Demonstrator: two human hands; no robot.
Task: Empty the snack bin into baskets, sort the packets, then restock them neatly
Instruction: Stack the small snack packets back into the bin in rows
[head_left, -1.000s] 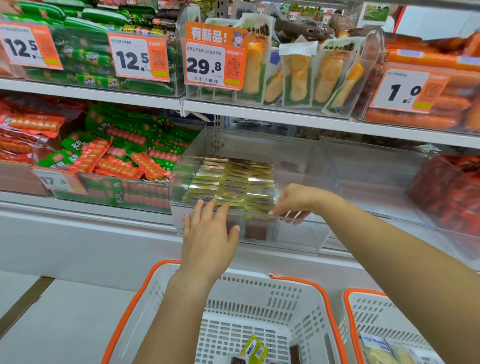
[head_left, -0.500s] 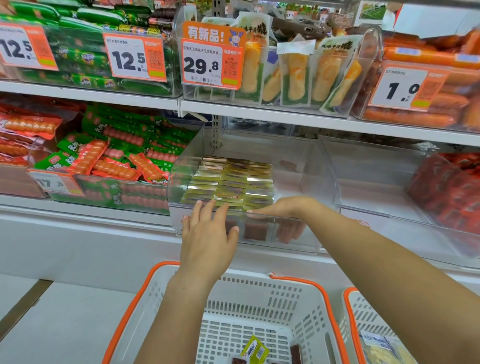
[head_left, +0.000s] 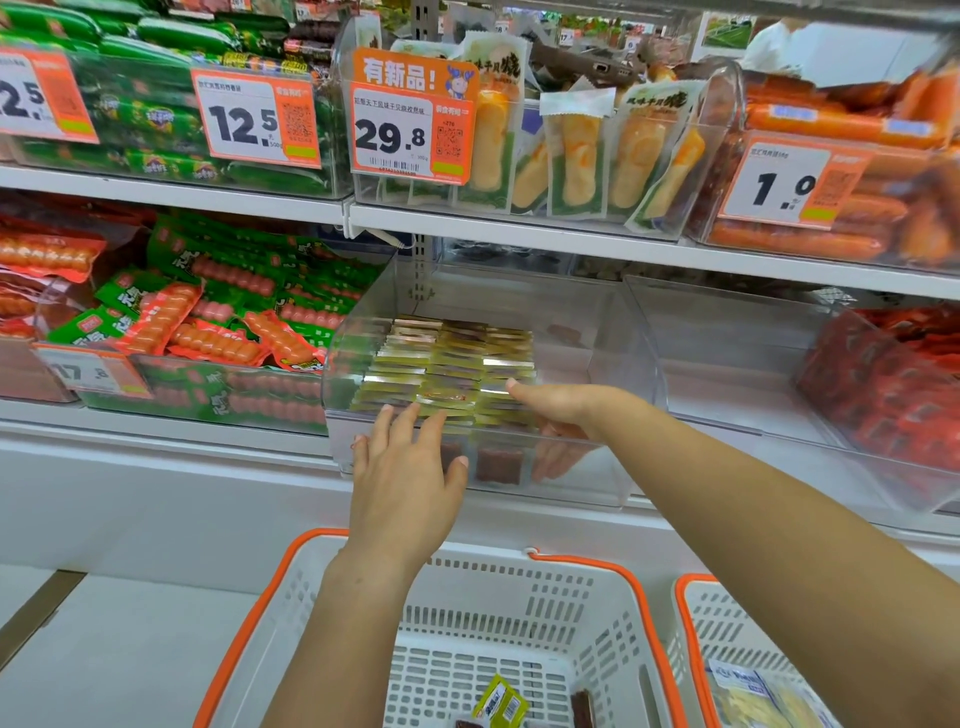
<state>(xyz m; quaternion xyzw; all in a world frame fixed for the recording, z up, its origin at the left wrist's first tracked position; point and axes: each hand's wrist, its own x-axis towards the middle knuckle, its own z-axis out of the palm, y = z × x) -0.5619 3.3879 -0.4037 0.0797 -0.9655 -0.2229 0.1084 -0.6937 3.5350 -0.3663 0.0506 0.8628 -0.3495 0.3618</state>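
Snack bin (head_left: 618, 332) sits on the lower shelf, a clear plastic tub just above frame centre, its open top tilted toward the viewer. Packets (head_left: 447, 364) fill its left half in tidy rows, green-gold and brown, stacked on edge; the rows run from 6 o'clock back toward 12 o'clock, each packet's long axis lying across, 9 to 3. Right half of the bin floor shows bare plastic.

Left hand (head_left: 405, 478) lies against the bin's front wall from outside, fingers straight and spread, tips pointing to 12 o'clock at the rim; it grips nothing. Right hand (head_left: 558, 410) reaches in from 4 o'clock over the front rim. Its thumb points toward 9 o'clock against the near right corner of the packet rows; its fingers (head_left: 553, 462) hang down inside, seen through the clear wall, fairly straight. Nothing is pinched that I can see.

Directly below, at 6 o'clock, a white basket (head_left: 519, 587) with an orange rim holds a yellow-green packet (head_left: 501, 701) and some brown ones. A second basket (head_left: 722, 623) at 5 o'clock holds pale packets, blurred.

Neighbouring bins: red and green sausage packs (head_left: 218, 312) at 9 o'clock, red packs (head_left: 893, 374) at 3 o'clock. Upper shelf carries price tags, one reading 29.8 (head_left: 410, 130) at 12 o'clock.
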